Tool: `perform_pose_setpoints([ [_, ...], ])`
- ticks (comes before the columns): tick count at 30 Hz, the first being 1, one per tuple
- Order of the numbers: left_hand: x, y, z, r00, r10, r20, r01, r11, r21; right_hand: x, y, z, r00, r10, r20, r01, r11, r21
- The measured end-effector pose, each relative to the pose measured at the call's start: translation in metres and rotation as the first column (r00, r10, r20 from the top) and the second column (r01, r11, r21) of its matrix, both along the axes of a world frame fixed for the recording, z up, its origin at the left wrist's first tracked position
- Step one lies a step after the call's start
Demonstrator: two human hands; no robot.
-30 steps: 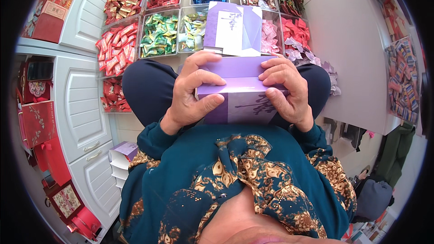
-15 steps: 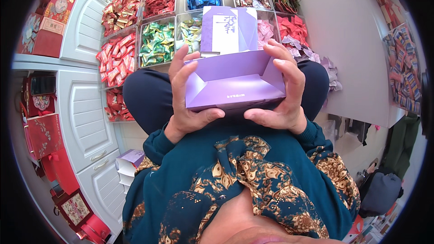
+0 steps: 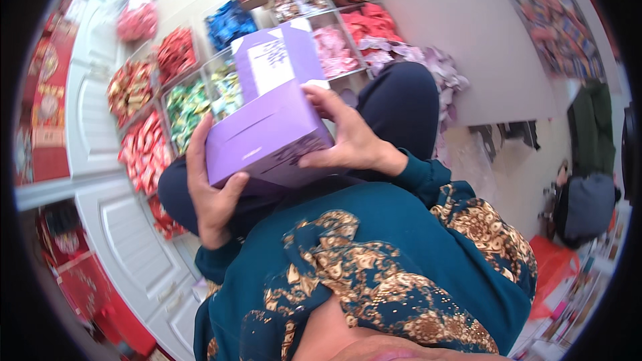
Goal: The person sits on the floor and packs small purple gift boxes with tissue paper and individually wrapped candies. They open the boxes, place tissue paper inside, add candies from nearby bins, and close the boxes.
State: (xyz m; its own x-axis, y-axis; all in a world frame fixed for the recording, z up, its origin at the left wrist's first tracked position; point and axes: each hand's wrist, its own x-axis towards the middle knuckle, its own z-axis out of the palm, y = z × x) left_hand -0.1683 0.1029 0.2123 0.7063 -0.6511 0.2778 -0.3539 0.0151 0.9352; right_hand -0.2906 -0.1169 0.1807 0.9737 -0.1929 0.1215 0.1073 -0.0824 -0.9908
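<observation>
A purple cardboard box (image 3: 257, 135) is held above my lap, turned so that a plain outer face with a thin slit shows. Its open inside is out of sight. My left hand (image 3: 212, 190) grips the box's left end, with the thumb at the lower near corner and the fingers along the side. At the right end, my right hand (image 3: 351, 135) has its fingers over the upper edge and its thumb against the printed side. Just beyond stands a purple panel with a white patch (image 3: 271, 60); whether it joins the box is hidden.
Clear bins hold wrapped sweets: green (image 3: 189, 110), red-and-white (image 3: 144, 150), blue (image 3: 229, 25), pink (image 3: 333, 50) and coral red (image 3: 370, 23). Loose lilac packets (image 3: 445, 77) lie by my right knee. White cabinets (image 3: 134, 247) stand at left, a pale board (image 3: 461, 33) at right.
The box has turned over from showing its open inside to showing an outer face. It and both hands now sit further left, tilted, and the whole view has rotated.
</observation>
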Motion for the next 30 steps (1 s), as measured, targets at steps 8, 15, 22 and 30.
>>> perform_pose_setpoints([
  [8, 0.011, -0.012, 0.021, 0.879, -0.348, 0.327, 0.089, 0.792, 0.605, -0.001, 0.001, 0.019, 0.939, -0.054, 0.341, 0.195, 0.897, -0.396],
  [15, 0.077, -0.014, -0.018, 0.94, 0.153, -0.304, -0.184, 0.98, -0.078, -0.063, -0.094, 0.015, 0.698, -0.618, 0.363, 0.716, 0.596, -0.363],
  [22, 0.117, -0.08, -0.095, 0.377, -0.267, -0.887, -0.487, 0.757, -0.436, -0.091, -0.195, -0.056, 0.475, -0.879, -0.035, 0.71, 0.406, -0.576],
  [30, 0.116, -0.112, -0.133, 0.247, -0.302, -0.921, -0.508, 0.769, -0.388, 0.049, -0.26, -0.158, 0.666, -0.691, -0.281, 0.103, 0.458, -0.883],
])
